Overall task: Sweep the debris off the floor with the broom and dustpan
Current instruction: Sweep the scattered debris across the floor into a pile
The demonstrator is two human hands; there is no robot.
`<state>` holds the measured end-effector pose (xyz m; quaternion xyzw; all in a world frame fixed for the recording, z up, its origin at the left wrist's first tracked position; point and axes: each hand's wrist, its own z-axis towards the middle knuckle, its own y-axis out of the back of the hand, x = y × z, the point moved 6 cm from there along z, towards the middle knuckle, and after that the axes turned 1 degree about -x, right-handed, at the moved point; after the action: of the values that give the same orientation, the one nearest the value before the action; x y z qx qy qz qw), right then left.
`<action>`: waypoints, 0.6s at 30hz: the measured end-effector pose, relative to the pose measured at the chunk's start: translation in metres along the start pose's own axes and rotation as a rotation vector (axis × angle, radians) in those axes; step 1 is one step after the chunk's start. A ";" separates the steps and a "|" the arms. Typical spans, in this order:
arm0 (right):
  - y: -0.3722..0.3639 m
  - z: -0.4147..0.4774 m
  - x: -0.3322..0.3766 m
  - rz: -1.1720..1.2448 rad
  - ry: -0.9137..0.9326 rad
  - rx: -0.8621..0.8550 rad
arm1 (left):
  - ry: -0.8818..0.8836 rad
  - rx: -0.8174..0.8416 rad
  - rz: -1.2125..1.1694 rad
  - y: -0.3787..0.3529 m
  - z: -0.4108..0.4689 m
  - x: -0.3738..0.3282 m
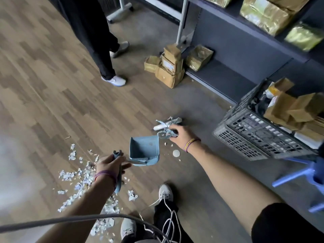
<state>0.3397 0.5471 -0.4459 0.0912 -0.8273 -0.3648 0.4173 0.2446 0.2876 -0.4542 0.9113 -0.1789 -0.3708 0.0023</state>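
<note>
The left hand point(109, 163) is closed around the blue-grey handle point(119, 174) of the dustpan point(144, 149), fingers wrapped over the grip, thumb on top. The handle runs from the lower left, beside the wrist, up to a forked end above the knuckles; a thin metal stem joins it to the pan on the right. The pan sits low over the wooden floor point(52, 85), its long axis running from the toothed back edge nearest the person toward the open mouth, which points away and slightly right, toward the right hand. Whether the pan touches the floor cannot be told. Its tray appears almost bare.

The right hand point(180, 135) reaches forward and down, fingers curled over a clump of crumpled paper debris point(166, 127) including a white tube-like piece. The grip appears partly closed on the clump; how firmly cannot be told. The clump lies just beyond the pan's mouth.

A small white disc point(176, 153) and a few chips lie on the floor between pan and right forearm. Scattered paper scraps point(78, 181) cover the floor left of and beneath the left arm. No part of the broom can be identified with certainty.

A grey plastic crate point(245, 137) holding boxes stands at right; another person's legs point(101, 50) stand at upper left.
</note>
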 end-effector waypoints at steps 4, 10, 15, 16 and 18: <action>-0.040 0.000 -0.001 -0.147 0.097 0.113 | 0.044 0.014 0.021 -0.006 0.005 0.014; -0.092 -0.023 -0.004 -0.371 0.048 0.232 | 0.064 -0.005 -0.014 0.057 0.005 0.033; -0.154 -0.077 0.017 -0.442 -0.028 0.263 | 0.054 0.038 -0.033 0.133 0.001 0.050; -0.170 -0.089 0.026 -0.438 -0.048 0.258 | 0.049 0.047 -0.026 0.149 0.000 0.053; -0.207 -0.114 0.049 -0.412 -0.085 0.245 | 0.038 0.067 -0.004 0.183 -0.004 0.060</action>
<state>0.3629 0.3166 -0.5124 0.2923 -0.8463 -0.3426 0.2847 0.2279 0.0960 -0.4670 0.9181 -0.1895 -0.3473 -0.0258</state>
